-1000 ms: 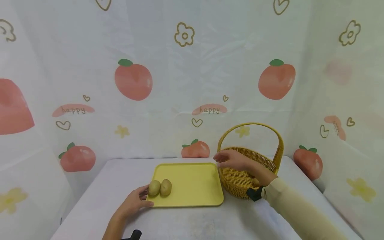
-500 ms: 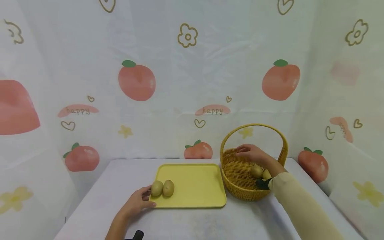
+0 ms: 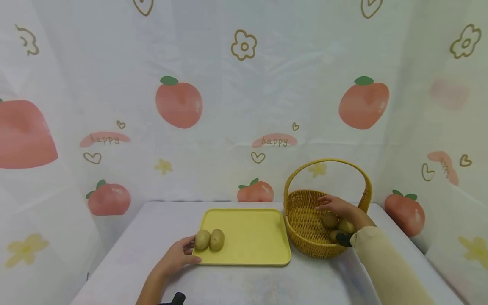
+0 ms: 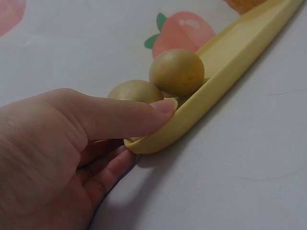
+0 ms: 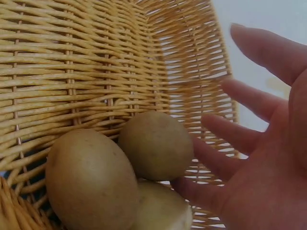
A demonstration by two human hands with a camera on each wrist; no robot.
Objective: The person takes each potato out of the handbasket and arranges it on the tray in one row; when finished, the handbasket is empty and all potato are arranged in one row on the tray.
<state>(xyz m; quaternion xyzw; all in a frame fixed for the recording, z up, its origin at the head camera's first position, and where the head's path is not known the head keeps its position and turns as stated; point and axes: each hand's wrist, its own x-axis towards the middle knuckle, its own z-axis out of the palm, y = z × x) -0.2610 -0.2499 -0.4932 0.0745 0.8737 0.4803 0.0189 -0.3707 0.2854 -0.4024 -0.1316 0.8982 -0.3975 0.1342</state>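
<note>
My left hand [image 3: 176,256] grips the near left corner of a yellow tray [image 3: 251,237], thumb over the rim and fingers beneath, as the left wrist view shows. Two potatoes lie side by side at that end, a left potato [image 3: 202,239] and a right potato [image 3: 217,240]. My right hand [image 3: 340,207] reaches into a wicker basket [image 3: 318,250] with its fingers spread and nothing in its grasp. Close to those fingers, 3 potatoes sit together in the basket, including a large potato [image 5: 91,179] and a rounder potato [image 5: 156,145].
The basket's tall arched handle [image 3: 328,160] stands over the right forearm. Basket and tray are side by side on a white-covered table [image 3: 244,284]. A printed cloth backdrop [image 3: 228,106] hangs close behind and on both sides.
My right hand has moved right from above the tray's right end, then down into the basket. The left hand keeps its hold on the tray. The head view has turned slightly left.
</note>
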